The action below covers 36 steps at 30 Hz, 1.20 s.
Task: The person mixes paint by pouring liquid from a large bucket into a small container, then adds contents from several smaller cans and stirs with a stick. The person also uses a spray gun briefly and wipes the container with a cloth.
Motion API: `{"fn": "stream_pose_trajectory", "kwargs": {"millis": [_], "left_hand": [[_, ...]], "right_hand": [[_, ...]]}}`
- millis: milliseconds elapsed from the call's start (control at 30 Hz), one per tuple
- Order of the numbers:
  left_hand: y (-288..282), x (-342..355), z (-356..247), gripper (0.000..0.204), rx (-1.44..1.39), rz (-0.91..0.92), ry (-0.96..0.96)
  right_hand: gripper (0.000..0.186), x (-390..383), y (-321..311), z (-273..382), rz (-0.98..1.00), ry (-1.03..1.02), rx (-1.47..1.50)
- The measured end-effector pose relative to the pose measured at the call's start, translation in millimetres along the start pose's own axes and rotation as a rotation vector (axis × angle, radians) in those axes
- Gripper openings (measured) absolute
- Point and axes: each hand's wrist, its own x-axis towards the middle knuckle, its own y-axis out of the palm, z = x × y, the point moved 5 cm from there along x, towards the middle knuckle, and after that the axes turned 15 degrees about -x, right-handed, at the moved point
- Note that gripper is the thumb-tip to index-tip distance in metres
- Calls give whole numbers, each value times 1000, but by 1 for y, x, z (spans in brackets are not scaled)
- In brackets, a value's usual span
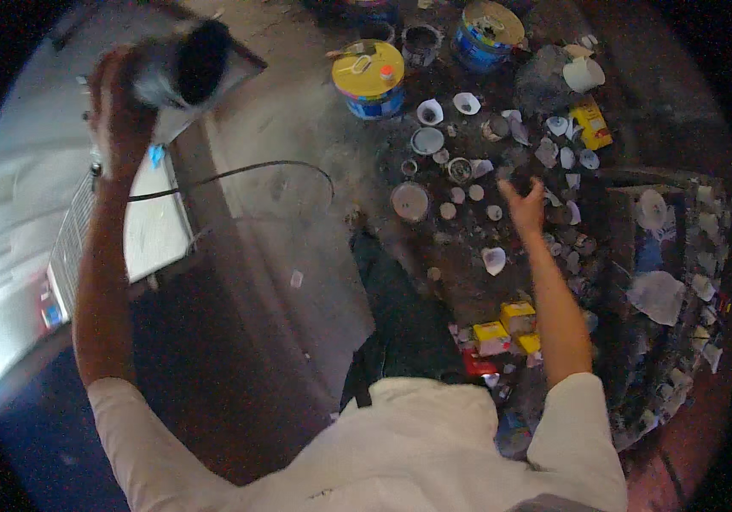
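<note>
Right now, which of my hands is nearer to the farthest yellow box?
Right. Your right hand is to the left of the yellow box, nearer your body; your left hand is much farther to its left.

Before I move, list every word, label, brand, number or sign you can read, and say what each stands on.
None can be read.
Round blue buckets with yellow lids: side markings too blurred.
Upper-right yellow rectangular box: markings too small.
Small yellow boxes at lower right: markings too blurred.
Whitish, black-ended cylindrical object in the left hand: blurred, any markings unreadable.
</note>
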Motion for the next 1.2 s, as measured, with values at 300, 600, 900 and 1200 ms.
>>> {"fn": "stream_pose_trajectory", "kwargs": {"millis": [300, 600, 900, 1200], "left_hand": [[348, -214, 29, 88, -531, 140, -502], [450, -410, 78, 90, -884, 292, -962], [530, -459, 118, 88, -1189, 264, -980], [564, -438, 129, 94, -1438, 96, -950]], "right_hand": [[106, -2, 359, -33, 272, 254, -242], [105, -5, 468, -55, 182, 103, -543], [102, 11, 475, -46, 14, 73, -694], [53, 236, 416, 188, -610, -460, -223]]}}
